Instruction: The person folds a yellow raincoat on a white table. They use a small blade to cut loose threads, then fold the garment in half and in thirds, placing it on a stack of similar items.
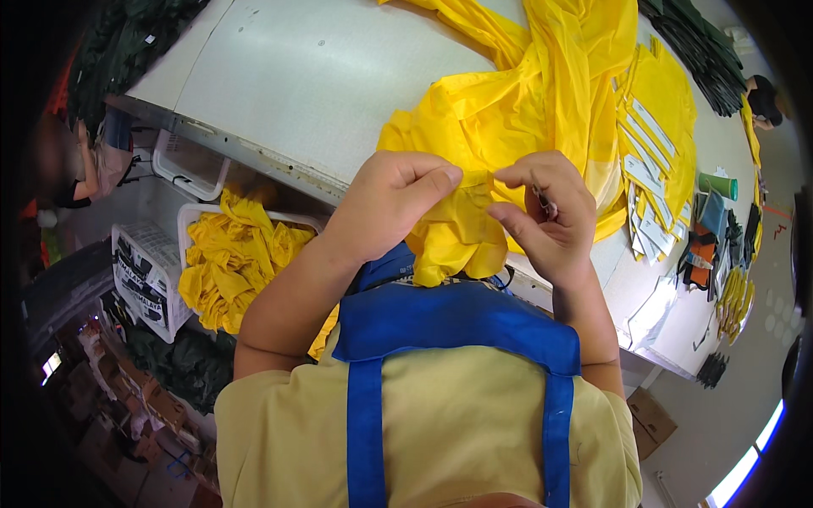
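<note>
My left hand pinches the gathered upper edge of a thin yellow cloth piece between thumb and forefinger. The loose lower end hangs over the table's near edge, in front of my blue apron. On the other side of the gather is my right hand, its thumb and forefinger apart beside the cloth. Its other fingers curl round a small dark metal object, mostly hidden in the palm. Beyond both hands, more of the yellow cloth lies in loose folds across the table.
The pale table stretches ahead. Flat yellow pieces with white labels lie at right, near a green cylinder and tools. Dark green cloth is at far right. Below left, a white basket holds crumpled yellow cloth. People are at both sides.
</note>
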`<state>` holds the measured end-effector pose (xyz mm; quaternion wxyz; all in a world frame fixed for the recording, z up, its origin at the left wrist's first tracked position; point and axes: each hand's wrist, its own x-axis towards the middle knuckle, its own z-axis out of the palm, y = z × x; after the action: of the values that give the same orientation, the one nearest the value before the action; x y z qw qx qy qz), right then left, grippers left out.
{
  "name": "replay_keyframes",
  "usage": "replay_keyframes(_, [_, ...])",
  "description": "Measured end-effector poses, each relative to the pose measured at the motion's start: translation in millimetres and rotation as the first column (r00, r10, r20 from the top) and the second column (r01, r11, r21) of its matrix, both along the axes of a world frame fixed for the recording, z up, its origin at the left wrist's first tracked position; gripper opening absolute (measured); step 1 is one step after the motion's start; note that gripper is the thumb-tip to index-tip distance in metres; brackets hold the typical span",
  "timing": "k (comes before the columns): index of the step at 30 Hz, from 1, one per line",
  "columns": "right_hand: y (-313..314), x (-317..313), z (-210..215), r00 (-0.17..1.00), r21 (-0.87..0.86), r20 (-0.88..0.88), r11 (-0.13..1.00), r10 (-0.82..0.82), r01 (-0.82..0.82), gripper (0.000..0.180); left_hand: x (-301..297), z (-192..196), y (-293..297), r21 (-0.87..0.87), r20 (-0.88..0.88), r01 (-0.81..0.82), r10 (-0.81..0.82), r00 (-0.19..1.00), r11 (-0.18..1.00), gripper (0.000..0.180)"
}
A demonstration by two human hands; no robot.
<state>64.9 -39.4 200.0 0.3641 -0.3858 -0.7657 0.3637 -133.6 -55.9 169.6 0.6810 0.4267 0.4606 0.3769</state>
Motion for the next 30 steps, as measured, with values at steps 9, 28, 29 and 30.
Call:
replay_keyframes(9, [2.3,-6.7,-0.4,0.995,0.000,-0.010,0.995,0.102,-0.102,0.018,0.2,-0.6,0.8,-0.027,0.028,0.045,-0.045,0.999,0.999,0.022])
replay_keyframes(28, [12.4,29.3,-10.7,0.988,0.172,0.155,0.985,0.006,-0.033,0.035,7.1,1.5,4.5,-0.200,0.278,0.014,0.043,0.960,0.980,0.018])
replay_keyframes(29, [12.3,28.8,-10.9,0.990,0.171,0.143,0.985,0.010,-0.035,0.035,7.6,1.9,4.6,-0.201,0.279,0.014,0.043,0.959,0.979,0.018])
replay_keyframes(30, [12.1,28.2,-11.4,0.991,0.171,0.132,0.985,0.014,-0.037,0.035,7.9,2.4,4.8,-0.193,0.274,0.014,0.040,0.961,0.981,0.018])
